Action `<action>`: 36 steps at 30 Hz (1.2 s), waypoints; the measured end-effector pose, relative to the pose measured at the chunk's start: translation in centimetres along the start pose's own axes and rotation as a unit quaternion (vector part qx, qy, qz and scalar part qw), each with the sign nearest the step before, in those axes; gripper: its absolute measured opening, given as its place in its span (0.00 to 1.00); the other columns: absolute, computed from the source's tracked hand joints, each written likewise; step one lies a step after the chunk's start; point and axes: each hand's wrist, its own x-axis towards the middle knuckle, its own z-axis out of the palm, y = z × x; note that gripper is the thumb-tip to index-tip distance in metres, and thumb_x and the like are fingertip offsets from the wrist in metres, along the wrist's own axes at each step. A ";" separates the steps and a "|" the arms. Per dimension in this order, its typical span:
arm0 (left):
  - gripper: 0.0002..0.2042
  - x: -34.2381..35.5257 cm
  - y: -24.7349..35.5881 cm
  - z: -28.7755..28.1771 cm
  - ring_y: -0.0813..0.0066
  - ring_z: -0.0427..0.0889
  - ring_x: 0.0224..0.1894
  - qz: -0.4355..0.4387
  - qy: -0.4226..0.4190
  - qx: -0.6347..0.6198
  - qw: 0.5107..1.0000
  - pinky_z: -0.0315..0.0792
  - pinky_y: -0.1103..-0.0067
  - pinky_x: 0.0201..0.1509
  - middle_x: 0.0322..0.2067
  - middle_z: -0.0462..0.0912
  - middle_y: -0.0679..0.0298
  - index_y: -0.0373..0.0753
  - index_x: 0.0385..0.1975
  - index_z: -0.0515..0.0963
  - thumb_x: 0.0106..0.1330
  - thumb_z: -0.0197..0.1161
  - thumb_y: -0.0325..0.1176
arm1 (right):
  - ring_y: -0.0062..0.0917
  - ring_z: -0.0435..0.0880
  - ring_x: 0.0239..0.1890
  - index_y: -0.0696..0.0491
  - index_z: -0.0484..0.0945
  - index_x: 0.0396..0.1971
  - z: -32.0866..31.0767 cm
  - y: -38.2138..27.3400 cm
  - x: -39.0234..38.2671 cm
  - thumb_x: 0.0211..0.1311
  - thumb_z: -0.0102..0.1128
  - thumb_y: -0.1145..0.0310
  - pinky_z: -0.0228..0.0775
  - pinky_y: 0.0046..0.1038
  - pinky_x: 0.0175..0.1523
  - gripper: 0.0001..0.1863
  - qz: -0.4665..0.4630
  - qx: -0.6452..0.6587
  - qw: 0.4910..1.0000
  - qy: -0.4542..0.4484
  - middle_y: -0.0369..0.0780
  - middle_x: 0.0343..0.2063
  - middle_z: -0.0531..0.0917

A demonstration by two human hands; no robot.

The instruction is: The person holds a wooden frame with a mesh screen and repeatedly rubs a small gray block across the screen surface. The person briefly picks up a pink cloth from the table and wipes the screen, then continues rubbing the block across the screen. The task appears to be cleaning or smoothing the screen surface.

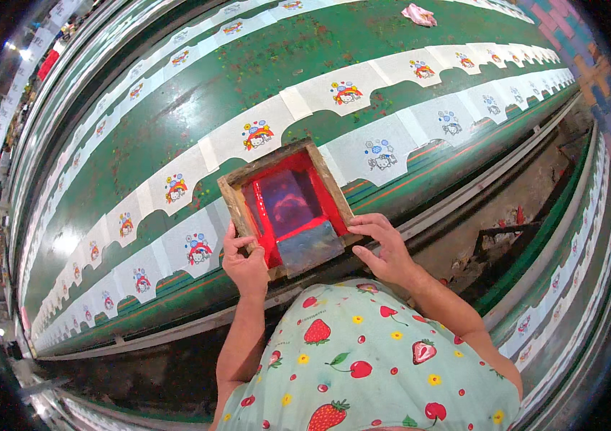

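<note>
The wooden frame (pixel 332 179), glossy inside with red ink (pixel 262 210), is over the near row of white pieces (pixel 410 138) by the green table's (pixel 176 108) edge, gripped at its sides between our left hand (pixel 245 264) and right hand (pixel 389 251). If our 2 grips tilt unevenly, we think the grey blade (pixel 311 249) could slide and ink smear.

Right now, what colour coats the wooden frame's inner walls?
Red; the coating shows best in the head view.
</note>
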 end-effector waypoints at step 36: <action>0.12 0.1 -0.8 -0.3 0.53 0.75 0.80 -0.018 -0.004 -0.006 1.000 0.70 0.65 0.80 0.80 0.72 0.38 0.34 0.42 0.85 0.61 0.65 0.13 | 0.40 0.86 0.56 0.54 0.87 0.54 3.9 -6.3 7.6 0.60 0.69 0.72 0.80 0.43 0.65 0.21 -0.173 -0.299 0.895 -0.283 0.42 0.52 0.86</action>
